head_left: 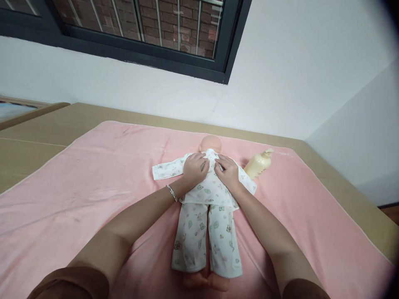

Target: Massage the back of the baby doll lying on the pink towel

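Observation:
A baby doll point(210, 143) lies stretched out, its bald head away from me and its feet toward me. No face shows on it. It wears a white long-sleeved shirt point(205, 193) and matching trousers point(190, 236) with small green and brown prints. My left hand point(195, 169), with a silvery bangle at the wrist, is on the upper shirt left of the neckline, fingers bent and closed on the cloth. Opposite it, my right hand point(227, 171) pinches the shirt right of the neckline. Both fingertips partly hide the fabric they hold.
A pale yellow pump bottle point(259, 162) lies tilted beside the doll's right-hand sleeve. Under everything spreads a pink blanket point(102, 178) on a wooden surface point(40, 145). Behind stand a white wall point(264, 91) and a dark-framed window point(174, 68) with bars.

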Demonstrator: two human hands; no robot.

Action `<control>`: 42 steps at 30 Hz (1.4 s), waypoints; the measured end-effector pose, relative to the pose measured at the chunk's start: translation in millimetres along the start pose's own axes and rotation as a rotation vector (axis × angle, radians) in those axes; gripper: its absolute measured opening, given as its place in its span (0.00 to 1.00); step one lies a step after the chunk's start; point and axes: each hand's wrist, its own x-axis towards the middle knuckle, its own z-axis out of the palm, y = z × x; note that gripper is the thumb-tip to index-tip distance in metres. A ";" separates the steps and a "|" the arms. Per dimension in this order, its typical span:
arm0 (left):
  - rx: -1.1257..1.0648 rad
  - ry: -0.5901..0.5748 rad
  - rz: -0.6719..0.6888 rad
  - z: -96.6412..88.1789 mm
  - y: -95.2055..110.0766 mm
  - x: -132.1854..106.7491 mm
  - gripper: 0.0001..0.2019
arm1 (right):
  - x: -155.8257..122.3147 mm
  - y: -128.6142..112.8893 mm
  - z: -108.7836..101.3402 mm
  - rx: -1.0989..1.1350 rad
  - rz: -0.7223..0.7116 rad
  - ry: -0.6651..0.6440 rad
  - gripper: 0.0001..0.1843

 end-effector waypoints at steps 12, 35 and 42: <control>-0.042 -0.105 -0.072 7.5 -7.3 5.0 0.15 | 8.2 5.3 -2.1 -0.048 -0.002 -0.190 0.22; -0.020 -0.081 -0.049 2.6 -1.3 3.1 0.15 | 5.5 5.3 -5.3 0.005 -0.079 -0.187 0.22; 0.012 -0.022 -0.178 3.5 0.7 0.6 0.14 | -1.8 -6.4 -5.5 -0.064 0.165 -0.056 0.18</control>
